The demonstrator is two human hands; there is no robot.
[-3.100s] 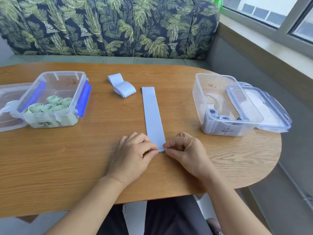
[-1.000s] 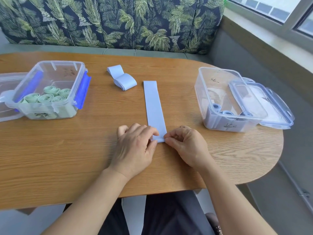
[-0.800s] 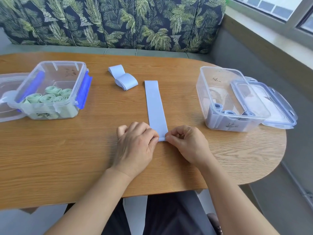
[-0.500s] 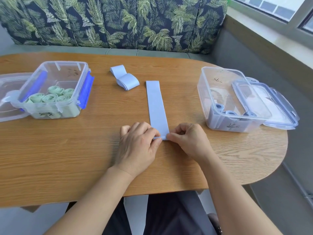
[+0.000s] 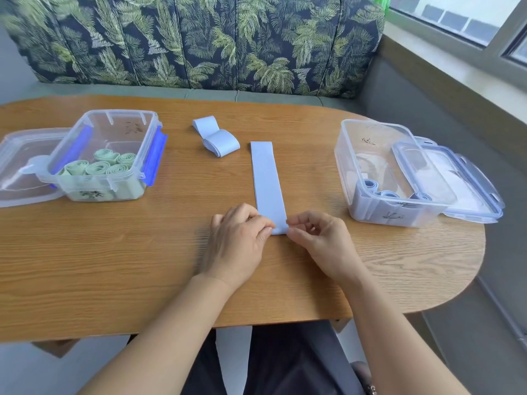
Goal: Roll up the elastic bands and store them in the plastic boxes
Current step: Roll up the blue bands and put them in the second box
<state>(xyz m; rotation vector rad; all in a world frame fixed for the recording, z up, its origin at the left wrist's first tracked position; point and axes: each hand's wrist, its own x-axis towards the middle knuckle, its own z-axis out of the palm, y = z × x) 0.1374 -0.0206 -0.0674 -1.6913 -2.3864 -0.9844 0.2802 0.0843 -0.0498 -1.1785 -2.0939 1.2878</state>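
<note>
A flat pale blue elastic band [image 5: 267, 181] lies lengthwise on the wooden table [image 5: 114, 252]. My left hand [image 5: 236, 243] and my right hand [image 5: 322, 240] pinch its near end from either side, where a small roll has formed under the fingertips. A second pale blue band [image 5: 216, 138] lies loosely folded further back. The clear plastic box [image 5: 353, 155] on the right holds rolled blue bands [image 5: 390, 193]. The clear box with blue clips [image 5: 154, 151] on the left holds several rolled green bands [image 5: 99, 165].
The right box's lid [image 5: 456, 183] leans against its right side near the table's rounded end. The left box's lid [image 5: 20, 169] lies flat beside it. A leaf-patterned sofa back [image 5: 199, 41] runs behind the table, a window sill [image 5: 470, 69] at right.
Both hands stay at the band's near end and have crept a little away from me. The visible flat length of the band has shortened slightly as the end curls over.
</note>
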